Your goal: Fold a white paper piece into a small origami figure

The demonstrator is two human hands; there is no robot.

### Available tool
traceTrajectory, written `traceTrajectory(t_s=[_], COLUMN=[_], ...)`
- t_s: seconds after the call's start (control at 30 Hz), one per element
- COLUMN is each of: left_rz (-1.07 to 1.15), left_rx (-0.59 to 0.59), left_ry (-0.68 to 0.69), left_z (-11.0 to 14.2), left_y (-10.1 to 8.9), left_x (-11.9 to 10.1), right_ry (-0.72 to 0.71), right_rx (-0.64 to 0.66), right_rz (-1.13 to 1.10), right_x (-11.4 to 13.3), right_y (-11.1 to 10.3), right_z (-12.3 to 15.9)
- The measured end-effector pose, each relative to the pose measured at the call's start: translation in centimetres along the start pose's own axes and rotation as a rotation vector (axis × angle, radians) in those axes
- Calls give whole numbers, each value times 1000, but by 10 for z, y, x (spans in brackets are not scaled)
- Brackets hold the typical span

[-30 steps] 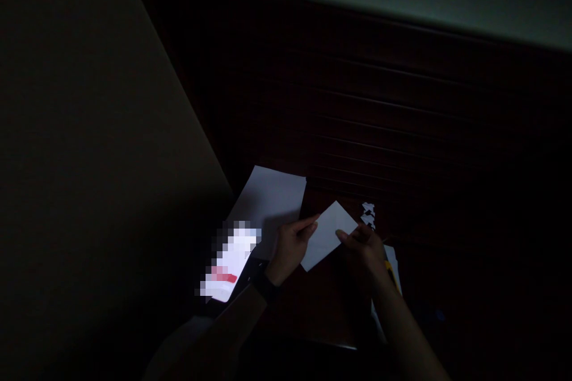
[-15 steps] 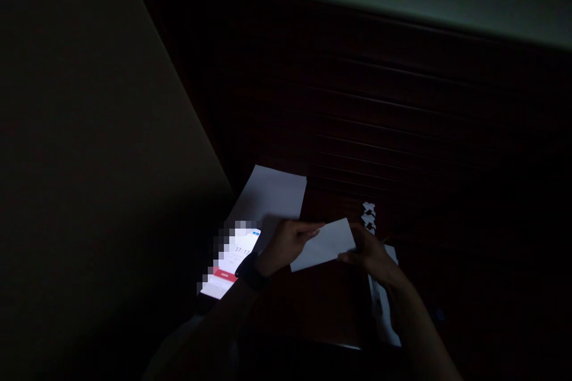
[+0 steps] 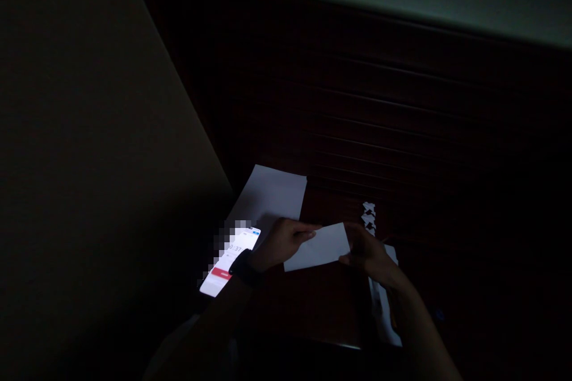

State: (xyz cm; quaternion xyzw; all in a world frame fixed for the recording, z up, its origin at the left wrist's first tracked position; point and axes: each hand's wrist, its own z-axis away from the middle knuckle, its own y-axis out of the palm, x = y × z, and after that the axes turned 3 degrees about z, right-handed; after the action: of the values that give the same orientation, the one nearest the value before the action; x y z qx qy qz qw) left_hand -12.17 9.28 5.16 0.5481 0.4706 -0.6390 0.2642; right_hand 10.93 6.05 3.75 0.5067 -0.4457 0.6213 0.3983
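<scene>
A folded-looking white sheet of paper [image 3: 318, 247] is held above the dark table between both hands. My left hand [image 3: 286, 242] pinches its left part, thumb and fingers closed on it; a dark watch [image 3: 245, 268] is on that wrist. At the opposite end, my right hand [image 3: 366, 253] has its thumb and fingers closed on the right edge. Some fingers of the right hand are lost in shadow. Behind the left hand lies larger white paper [image 3: 277, 190], partly covered by that hand.
A lit phone [image 3: 223, 274] with a partly blurred screen lies left of the left wrist. Small folded paper pieces [image 3: 369, 217] sit beyond the right hand. More white paper [image 3: 388, 321] lies under the right forearm. The dark table [image 3: 313, 315] has its edge close to me.
The held paper has shifted slightly left and lies a little more level. My left hand has moved a bit left with it, the right hand staying nearly in place.
</scene>
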Motion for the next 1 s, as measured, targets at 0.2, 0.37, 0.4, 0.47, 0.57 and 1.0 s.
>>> traceTrajectory(t_s=[0.2,0.37,0.4,0.47,0.57,1.0], left_rz=[-46,-55,-60,-70,-78,-48], left_rx=[16,50,56,48,-4,-2], left_ry=[1,19,21,11,-12,-12], left_z=[-1,-1,-1,-1,-2,-1], left_y=[-2,-3,-3,-4,-9,-10], left_x=[3,3,4,6,8,3], right_ry=[17,45,61,90,96,29], right_rx=[92,155,156,124,42,31], right_rz=[-11,1,12,55,121,104], right_x=[3,1,0,-2,-4,0], right_y=[-1,-3,-4,-6,-12,-7], right_z=[3,5,6,7,8,5])
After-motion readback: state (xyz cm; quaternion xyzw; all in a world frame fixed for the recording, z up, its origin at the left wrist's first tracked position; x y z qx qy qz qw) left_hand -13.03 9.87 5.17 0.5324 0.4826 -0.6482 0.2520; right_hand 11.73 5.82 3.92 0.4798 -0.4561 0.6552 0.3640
